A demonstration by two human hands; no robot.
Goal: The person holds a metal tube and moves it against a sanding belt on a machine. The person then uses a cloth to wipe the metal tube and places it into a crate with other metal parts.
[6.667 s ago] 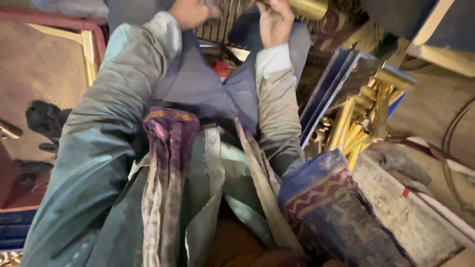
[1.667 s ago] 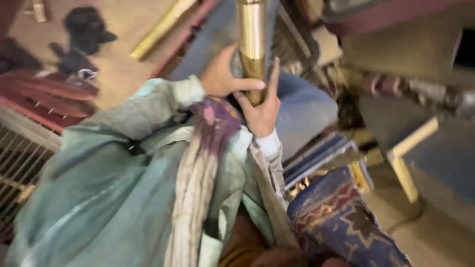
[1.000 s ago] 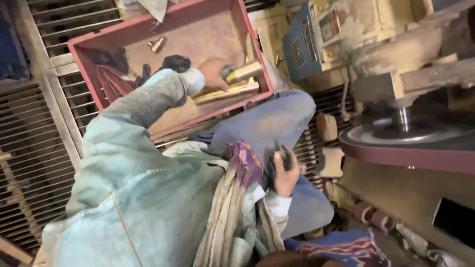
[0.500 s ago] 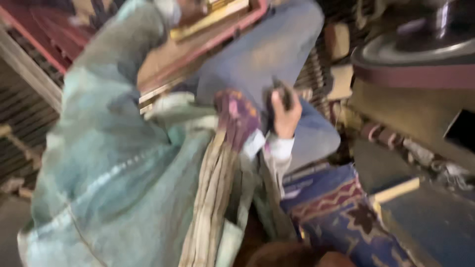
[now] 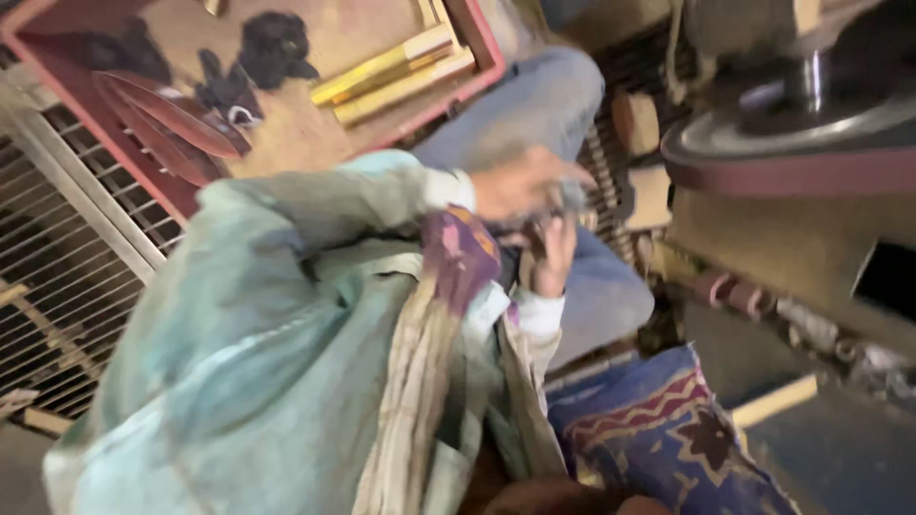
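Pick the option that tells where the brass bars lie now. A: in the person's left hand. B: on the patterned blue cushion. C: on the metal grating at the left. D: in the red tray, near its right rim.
D: the brass bars lie side by side on the floor of the red tray, close to its right rim, apart from both hands.

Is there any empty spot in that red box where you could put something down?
Yes. The red tray has a bare brown patch in the middle, between the yellow bars and the curved red discs. Its upper left is crowded with black rags. Both hands, left and right, are bunched over the lap.
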